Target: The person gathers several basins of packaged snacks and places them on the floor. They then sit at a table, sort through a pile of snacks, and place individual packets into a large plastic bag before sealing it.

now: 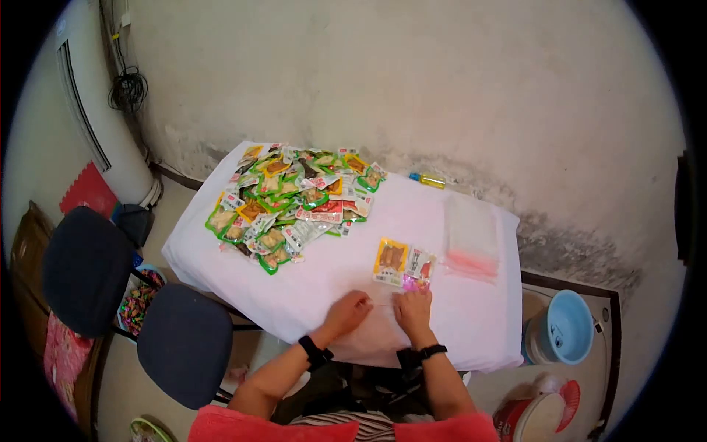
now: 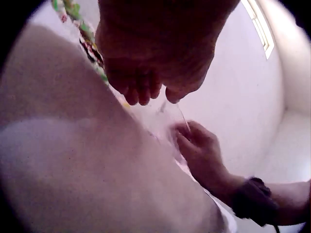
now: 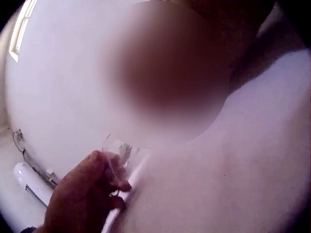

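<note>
A clear plastic bag (image 2: pixel 160 114) is stretched between my two hands, close to the table's front edge. My left hand (image 1: pixel 347 312) pinches one side of its edge between thumb and fingers. Opposite, my right hand (image 1: pixel 414 309) grips the other side, fingers curled. In the right wrist view the left hand (image 3: pixel 85 191) shows at the bag's edge, while a large blur covers the right hand. Just beyond the hands lie a yellow-and-white snack packet (image 1: pixel 391 258), a white packet (image 1: pixel 420 263) and a small pink packet (image 1: pixel 414 283).
Many snack packets (image 1: pixel 287 199) are heaped on the left of the white-covered table (image 1: pixel 331 269). A stack of clear bags with pink edges (image 1: pixel 471 239) lies at right. A yellow bottle (image 1: pixel 428 180) is by the wall. Chairs (image 1: pixel 184 345) stand left, a blue basin (image 1: pixel 568 328) right.
</note>
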The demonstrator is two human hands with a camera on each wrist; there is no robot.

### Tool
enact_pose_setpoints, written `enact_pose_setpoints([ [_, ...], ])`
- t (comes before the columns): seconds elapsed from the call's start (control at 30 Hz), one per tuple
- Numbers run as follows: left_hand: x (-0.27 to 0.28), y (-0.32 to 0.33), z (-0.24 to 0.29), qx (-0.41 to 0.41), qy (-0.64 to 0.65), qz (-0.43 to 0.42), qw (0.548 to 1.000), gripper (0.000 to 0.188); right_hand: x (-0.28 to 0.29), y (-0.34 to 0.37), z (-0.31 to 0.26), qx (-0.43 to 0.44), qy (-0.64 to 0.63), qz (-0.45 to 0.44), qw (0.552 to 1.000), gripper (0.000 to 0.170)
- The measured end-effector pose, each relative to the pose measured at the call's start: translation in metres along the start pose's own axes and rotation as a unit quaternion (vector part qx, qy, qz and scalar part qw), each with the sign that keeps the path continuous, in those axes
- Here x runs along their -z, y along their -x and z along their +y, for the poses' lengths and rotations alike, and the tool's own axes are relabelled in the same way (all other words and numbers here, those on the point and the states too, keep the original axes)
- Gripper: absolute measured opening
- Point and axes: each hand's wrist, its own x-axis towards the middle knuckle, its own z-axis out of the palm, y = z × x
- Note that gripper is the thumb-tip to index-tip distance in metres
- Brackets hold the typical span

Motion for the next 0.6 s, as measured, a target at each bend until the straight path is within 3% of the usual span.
enact_pose_setpoints([
  [0.07,0.03,-0.028,-0.027,-0.12,-0.183,0.109,0.97,0.029,0.009,0.019,0.001,0.032,-0.008,0.003,0.999,0.013],
  [0.13,0.073,-0.059,-0.029,-0.057,-0.291,0.101,0.95,0.04,0.013,0.035,0.004,0.022,-0.061,0.031,0.997,0.018],
  [0.2,0.096,-0.078,-0.041,-0.063,-0.443,0.185,0.875,0.045,0.019,0.037,0.0,-0.011,-0.068,0.057,0.996,0.019],
  [0.33,0.116,-0.095,-0.071,-0.009,-0.489,0.185,0.852,0.045,0.013,0.04,0.005,-0.043,-0.094,0.094,0.99,0.021],
  [0.43,0.119,-0.108,-0.076,-0.012,-0.472,0.133,0.871,0.036,0.015,0.042,0.008,-0.032,-0.107,0.088,0.99,0.018],
  [0.5,0.119,-0.111,-0.069,0.054,-0.488,0.071,0.868,0.029,0.016,0.042,0.007,-0.022,-0.111,0.093,0.989,0.017],
  [0.6,0.12,-0.107,-0.055,0.008,-0.505,0.04,0.862,0.026,0.017,0.043,0.006,-0.007,-0.118,0.093,0.989,0.017],
])
